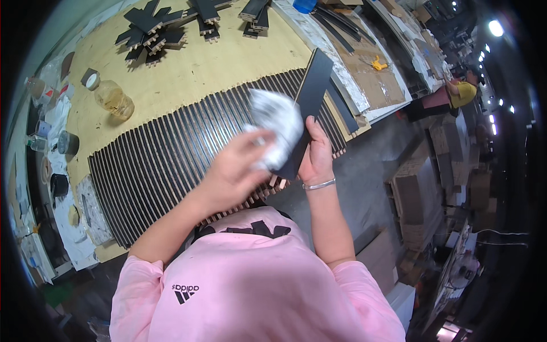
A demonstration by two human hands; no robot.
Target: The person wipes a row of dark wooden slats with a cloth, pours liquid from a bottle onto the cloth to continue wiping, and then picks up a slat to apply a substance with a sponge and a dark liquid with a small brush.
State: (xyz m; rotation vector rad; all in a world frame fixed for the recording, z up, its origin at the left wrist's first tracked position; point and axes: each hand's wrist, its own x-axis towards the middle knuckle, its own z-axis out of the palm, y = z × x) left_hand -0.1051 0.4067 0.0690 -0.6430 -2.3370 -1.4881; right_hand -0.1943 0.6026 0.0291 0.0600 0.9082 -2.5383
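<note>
A flat black wooden slat (314,85) with pale dowels at its lower end is gripped by my right hand (318,153) along its right edge, thumb on its face. My left hand (242,165), smeared by motion, holds a crumpled white cloth (277,122) against or just beside the slat's left side. Beneath both hands lies a long row of black slats (171,157) standing on edge, packed side by side, with dowels showing at their ends. Another dark slat (342,105) lies at the right end of the row.
On the pale wooden table (188,77) stands a clear bottle of yellowish liquid (114,101). Piled black slats (151,31) lie at its far side. A yellow tool (378,64) rests on the cardboard-covered bench to the right. Farther right are a person in yellow (464,94) and stacked cartons (419,194).
</note>
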